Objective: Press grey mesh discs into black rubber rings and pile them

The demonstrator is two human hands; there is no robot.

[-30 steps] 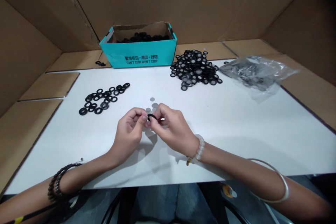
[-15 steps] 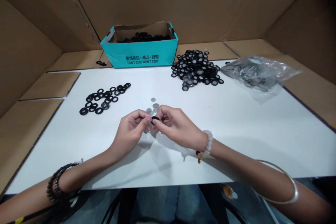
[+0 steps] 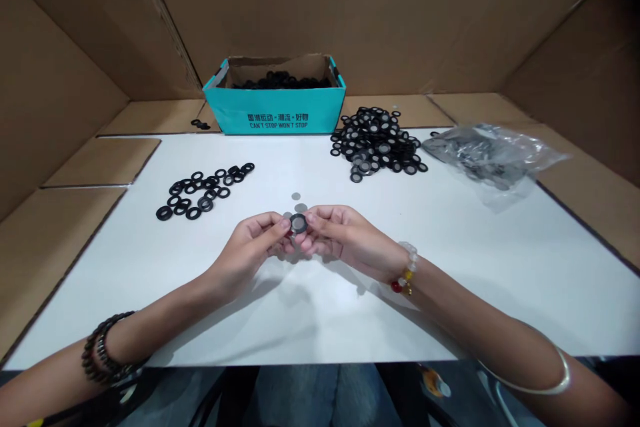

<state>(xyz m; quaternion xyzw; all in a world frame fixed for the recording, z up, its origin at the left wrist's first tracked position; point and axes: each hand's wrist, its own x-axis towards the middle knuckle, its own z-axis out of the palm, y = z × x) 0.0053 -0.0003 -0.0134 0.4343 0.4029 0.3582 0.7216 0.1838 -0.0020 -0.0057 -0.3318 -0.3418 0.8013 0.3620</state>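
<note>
Between my two hands is a black ring with a grey mesh disc in its middle [image 3: 299, 223], its flat face turned up toward me. The fingers of my left hand [image 3: 260, 233] pinch its left edge. On its right edge, the thumb and fingers of my right hand [image 3: 337, 230] grip it too. Just beyond the fingertips, a few loose grey discs [image 3: 301, 208] lie on the white tabletop, partly hidden by the hands. Several black rings [image 3: 193, 213] are spread to the left.
A turquoise box [image 3: 275, 110] full of black rings stands at the back. Right of it is a heap of black rings with grey centres [image 3: 375, 140], then a clear plastic bag [image 3: 495, 153] of grey discs. Cardboard walls [image 3: 390, 20] enclose the white table [image 3: 200, 320].
The black ring has turned from edge-on to face-up, so its grey centre now shows. Both hands have rotated slightly and still hold it. The whole view has shifted a little.
</note>
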